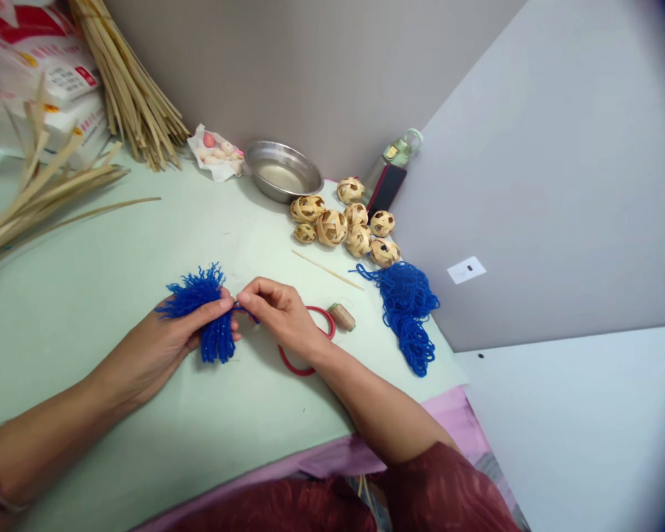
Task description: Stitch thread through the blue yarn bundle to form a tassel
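Observation:
A blue yarn bundle (217, 336), its cut ends frayed at the upper left, is pinched in my left hand (196, 318) between thumb and fingers. To the right of it, my right hand (274, 307) is closed, thumb against forefinger, on a short blue yarn strand (247, 313) at the bundle's side. Partly under the right hand lie red-handled scissors (324, 316), their blades hidden. A spool of tan thread (342, 317) rests beside the red handles. Further right a loose heap of blue yarn (407, 303) spreads over the table edge side.
Several woven strip balls (331, 228) sit behind, near a metal bowl (284, 170), a phone (386, 188) and a green bottle (402, 150). A thin stick (328, 269) lies before them. Dry strips (136, 96) and white-red packages (60, 66) stand at the left, against the grey wall (288, 66).

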A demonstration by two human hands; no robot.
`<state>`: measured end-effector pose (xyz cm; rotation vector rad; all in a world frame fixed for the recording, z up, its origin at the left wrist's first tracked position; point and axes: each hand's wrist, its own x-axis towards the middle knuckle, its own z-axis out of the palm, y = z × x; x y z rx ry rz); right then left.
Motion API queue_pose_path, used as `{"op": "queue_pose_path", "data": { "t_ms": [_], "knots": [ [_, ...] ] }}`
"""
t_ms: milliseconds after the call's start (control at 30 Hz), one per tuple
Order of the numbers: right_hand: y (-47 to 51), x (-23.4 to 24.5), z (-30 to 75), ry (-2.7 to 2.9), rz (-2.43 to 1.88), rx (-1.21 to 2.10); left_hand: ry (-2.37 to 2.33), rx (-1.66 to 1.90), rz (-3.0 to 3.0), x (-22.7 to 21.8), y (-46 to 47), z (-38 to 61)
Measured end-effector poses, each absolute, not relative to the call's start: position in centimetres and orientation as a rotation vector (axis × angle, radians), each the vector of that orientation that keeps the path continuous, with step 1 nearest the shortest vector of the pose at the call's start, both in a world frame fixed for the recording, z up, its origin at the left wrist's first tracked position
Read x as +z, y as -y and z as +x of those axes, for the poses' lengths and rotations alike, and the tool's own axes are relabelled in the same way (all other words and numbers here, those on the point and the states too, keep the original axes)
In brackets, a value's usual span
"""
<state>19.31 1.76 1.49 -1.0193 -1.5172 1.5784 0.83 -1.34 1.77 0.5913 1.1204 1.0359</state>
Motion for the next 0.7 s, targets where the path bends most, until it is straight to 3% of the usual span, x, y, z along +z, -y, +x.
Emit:
{"op": "queue_pose_path", "data": {
  "t_ms": [700],
  "knots": [
    [-2.0, 0.6, 19.2, 1.301, -0.967, 1.785, -1.119, 1.033, 0.518, 1.6, 1.1, 0.6]
  ]
}}
